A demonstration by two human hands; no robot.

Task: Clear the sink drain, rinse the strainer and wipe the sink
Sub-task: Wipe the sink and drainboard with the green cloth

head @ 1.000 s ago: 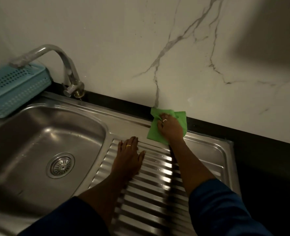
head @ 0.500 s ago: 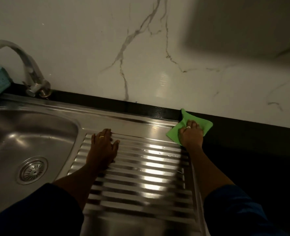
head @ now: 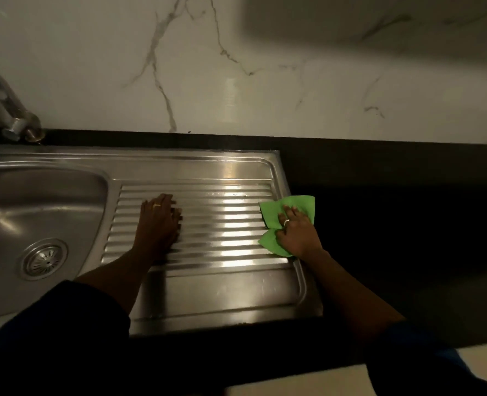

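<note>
The steel sink (head: 51, 178) fills the left, with its round strainer (head: 44, 260) seated in the drain of the bowl. A ribbed drainboard (head: 222, 287) stretches to the right. My left hand (head: 159, 221) rests flat on the ribs near the bowl, fingers straight. At the drainboard's right edge my right hand (head: 296, 232) presses a green cloth (head: 299, 205) down, fingers spread over it. The cloth overlaps the edge onto the dark counter.
The tap (head: 11, 115) rises at the far left against the white marble wall (head: 236, 67). A black counter (head: 393, 210) runs to the right of the sink and along its front edge. A pale floor strip (head: 293, 381) shows below.
My right hand has dragged the green cloth from the drainboard's back right corner toward me along the right edge. My left hand stays flat on the ribs. The view has shifted right.
</note>
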